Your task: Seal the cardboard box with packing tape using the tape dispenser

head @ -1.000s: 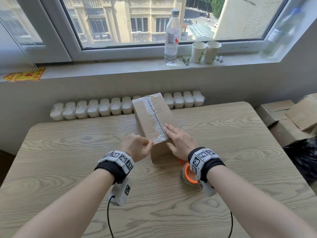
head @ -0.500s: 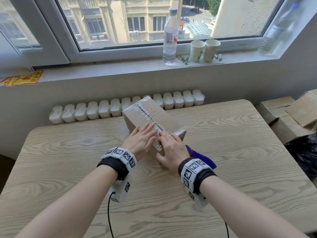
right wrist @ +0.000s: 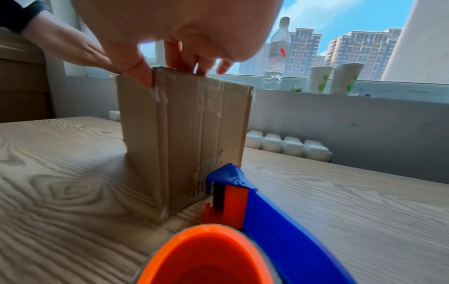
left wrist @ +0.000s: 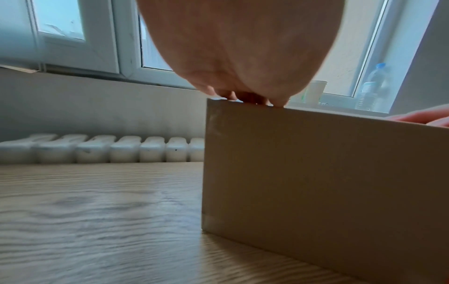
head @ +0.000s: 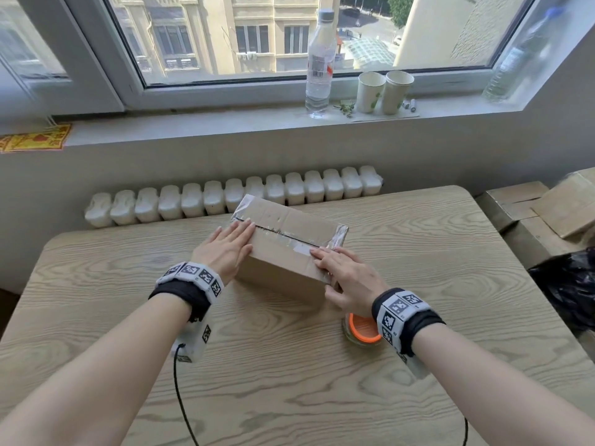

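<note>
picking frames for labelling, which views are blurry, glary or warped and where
Head view: sharp, bright daylight, window frame bowed by the wide lens. Left wrist view: left hand a soft blur up close, cardboard box in shade, table smeared. Right wrist view: tape dispenser looms large, glare on the box's tape.

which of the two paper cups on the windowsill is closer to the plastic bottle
The left white paper cup stands nearer the clear plastic bottle; the right paper cup stands beyond it.
</note>
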A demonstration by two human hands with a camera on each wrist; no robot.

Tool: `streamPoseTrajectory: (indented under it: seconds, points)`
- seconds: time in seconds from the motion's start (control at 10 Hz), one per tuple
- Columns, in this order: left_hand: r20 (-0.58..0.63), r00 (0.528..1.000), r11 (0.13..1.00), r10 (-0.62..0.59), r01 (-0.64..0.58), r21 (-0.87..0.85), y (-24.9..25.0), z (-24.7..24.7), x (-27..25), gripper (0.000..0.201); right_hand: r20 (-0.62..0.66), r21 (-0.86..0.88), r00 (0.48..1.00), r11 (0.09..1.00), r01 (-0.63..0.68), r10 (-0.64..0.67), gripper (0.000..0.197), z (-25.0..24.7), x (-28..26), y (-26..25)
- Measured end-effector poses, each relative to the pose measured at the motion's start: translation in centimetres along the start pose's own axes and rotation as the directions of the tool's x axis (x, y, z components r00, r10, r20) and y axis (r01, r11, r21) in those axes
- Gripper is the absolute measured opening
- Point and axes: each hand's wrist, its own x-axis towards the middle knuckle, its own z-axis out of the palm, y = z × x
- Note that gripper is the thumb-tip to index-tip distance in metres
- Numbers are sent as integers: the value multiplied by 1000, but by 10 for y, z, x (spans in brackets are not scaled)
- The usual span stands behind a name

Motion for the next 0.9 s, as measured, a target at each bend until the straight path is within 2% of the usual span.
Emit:
streamPoseTrajectory:
  seconds: [0.1, 0.2, 0.3, 0.4, 0.5, 0.7, 0.9]
  points:
    - [-30, 999, 996, -37, 34, -76, -1, 0, -5, 51, 11, -9, 999, 999, -50, 50, 50, -9, 2, 8]
    - [-32, 995, 949, -99, 85, -303, 5, 5, -12, 51, 20, 32, 987, 987, -158, 157, 45, -15, 2, 13]
    - [-41, 992, 900, -123, 94, -426, 12, 8, -20, 55, 29, 96, 959, 954, -283, 282, 47, -16, 2, 11]
    - [-63, 984, 892, -167, 124, -434, 18, 13, -28, 63, 46, 171, 918, 903, -395, 393, 53, -13, 2, 6]
    - [-71, 978, 876, -198, 144, -461, 22, 19, -32, 66, 57, 259, 896, 860, -440, 441, 55, -7, 2, 2]
    - [-110, 974, 853, -200, 118, -508, 34, 25, -38, 64, 70, 376, 886, 811, -449, 458, 53, -7, 2, 2]
    - [-120, 965, 868, -231, 149, -474, 41, 18, -40, 57, 54, 380, 869, 795, -473, 492, 51, -15, 1, 4]
